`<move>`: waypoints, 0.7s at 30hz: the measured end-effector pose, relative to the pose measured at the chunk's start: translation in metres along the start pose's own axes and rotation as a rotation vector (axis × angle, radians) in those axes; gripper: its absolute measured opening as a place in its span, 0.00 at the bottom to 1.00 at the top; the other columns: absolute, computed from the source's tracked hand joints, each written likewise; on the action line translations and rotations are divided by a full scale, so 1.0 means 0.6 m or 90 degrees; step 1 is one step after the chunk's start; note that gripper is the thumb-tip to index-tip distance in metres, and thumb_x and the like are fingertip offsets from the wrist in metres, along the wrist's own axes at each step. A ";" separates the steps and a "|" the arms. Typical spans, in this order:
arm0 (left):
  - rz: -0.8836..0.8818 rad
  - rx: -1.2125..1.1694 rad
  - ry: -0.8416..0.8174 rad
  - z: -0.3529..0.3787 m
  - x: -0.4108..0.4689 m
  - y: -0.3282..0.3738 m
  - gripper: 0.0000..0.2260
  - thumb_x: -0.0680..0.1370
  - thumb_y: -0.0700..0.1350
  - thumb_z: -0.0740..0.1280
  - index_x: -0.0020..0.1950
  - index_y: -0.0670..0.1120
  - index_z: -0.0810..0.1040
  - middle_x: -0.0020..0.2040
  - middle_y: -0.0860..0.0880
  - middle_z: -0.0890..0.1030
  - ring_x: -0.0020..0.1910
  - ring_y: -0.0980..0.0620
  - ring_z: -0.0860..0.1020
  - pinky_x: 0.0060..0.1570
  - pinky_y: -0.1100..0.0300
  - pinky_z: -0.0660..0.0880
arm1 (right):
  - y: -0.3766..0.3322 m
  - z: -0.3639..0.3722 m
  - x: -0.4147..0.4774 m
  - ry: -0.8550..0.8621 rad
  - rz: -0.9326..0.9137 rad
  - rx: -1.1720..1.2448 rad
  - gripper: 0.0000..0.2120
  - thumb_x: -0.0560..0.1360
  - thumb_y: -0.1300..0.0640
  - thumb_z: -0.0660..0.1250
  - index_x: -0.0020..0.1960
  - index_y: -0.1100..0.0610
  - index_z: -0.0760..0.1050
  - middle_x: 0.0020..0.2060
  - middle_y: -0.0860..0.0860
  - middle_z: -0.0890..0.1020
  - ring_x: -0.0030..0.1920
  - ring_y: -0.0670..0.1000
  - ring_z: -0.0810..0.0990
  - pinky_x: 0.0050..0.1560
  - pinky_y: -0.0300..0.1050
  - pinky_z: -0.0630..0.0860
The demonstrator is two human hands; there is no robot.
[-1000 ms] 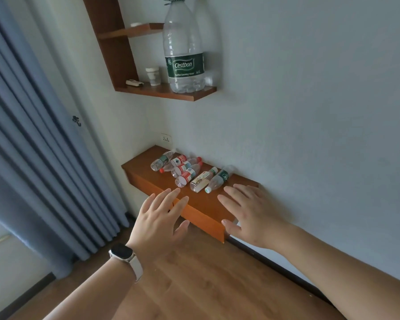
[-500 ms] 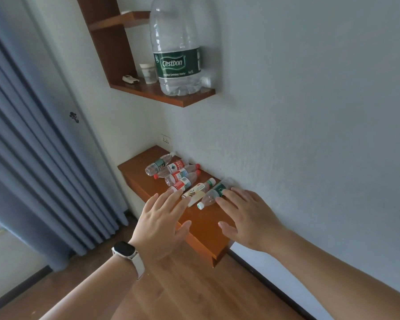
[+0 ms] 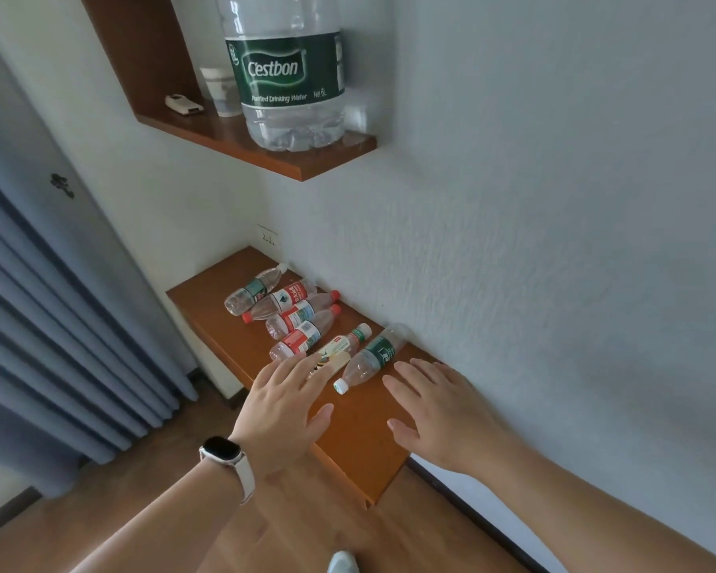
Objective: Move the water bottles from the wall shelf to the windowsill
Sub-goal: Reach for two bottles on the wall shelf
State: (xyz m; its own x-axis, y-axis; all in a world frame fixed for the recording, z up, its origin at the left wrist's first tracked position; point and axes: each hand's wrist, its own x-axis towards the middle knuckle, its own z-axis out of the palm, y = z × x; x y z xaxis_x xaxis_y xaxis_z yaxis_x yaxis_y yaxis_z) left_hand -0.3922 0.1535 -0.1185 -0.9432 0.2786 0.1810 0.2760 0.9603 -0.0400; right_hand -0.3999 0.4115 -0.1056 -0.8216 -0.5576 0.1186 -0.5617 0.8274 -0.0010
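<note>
Six small water bottles lay on their sides in a row on the lower wall shelf, close to the wall, none yet lifted. Both grips were open with fingers spread, holding nothing. The left grip had its fingertips over the base of the yellow-labelled bottle; contact could not be told. The right grip was just beside the green-labelled bottle. That bottle lay between the two, its long axis running from the wall toward the person, white cap nearest. The right grip seemed better placed to close across its body.
</note>
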 end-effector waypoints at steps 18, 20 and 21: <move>-0.046 -0.183 -0.198 0.207 0.209 -0.166 0.26 0.82 0.63 0.54 0.79 0.58 0.59 0.80 0.55 0.60 0.80 0.50 0.56 0.77 0.49 0.54 | 0.050 0.146 0.247 -0.189 0.135 0.028 0.29 0.80 0.35 0.50 0.77 0.47 0.60 0.77 0.49 0.62 0.77 0.53 0.58 0.73 0.49 0.51; -0.058 -0.193 -0.213 0.224 0.221 -0.171 0.26 0.82 0.63 0.55 0.79 0.58 0.60 0.80 0.55 0.61 0.79 0.50 0.57 0.77 0.49 0.55 | 0.062 0.168 0.264 -0.194 0.128 0.028 0.29 0.79 0.35 0.51 0.75 0.48 0.65 0.75 0.49 0.67 0.75 0.53 0.63 0.72 0.50 0.55; -0.065 -0.198 -0.220 0.234 0.228 -0.172 0.26 0.82 0.63 0.55 0.79 0.58 0.60 0.80 0.55 0.62 0.79 0.50 0.58 0.76 0.48 0.56 | 0.071 0.181 0.273 -0.197 0.120 0.026 0.29 0.79 0.34 0.51 0.74 0.48 0.67 0.73 0.50 0.70 0.74 0.53 0.66 0.71 0.50 0.58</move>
State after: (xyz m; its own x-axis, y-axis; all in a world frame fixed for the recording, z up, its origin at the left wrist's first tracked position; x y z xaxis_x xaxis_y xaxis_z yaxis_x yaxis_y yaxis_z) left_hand -0.5754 0.0942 -0.2278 -0.9601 0.2211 -0.1713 0.1707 0.9483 0.2674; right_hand -0.5688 0.3481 -0.1941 -0.8984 -0.3946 -0.1928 -0.3957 0.9177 -0.0348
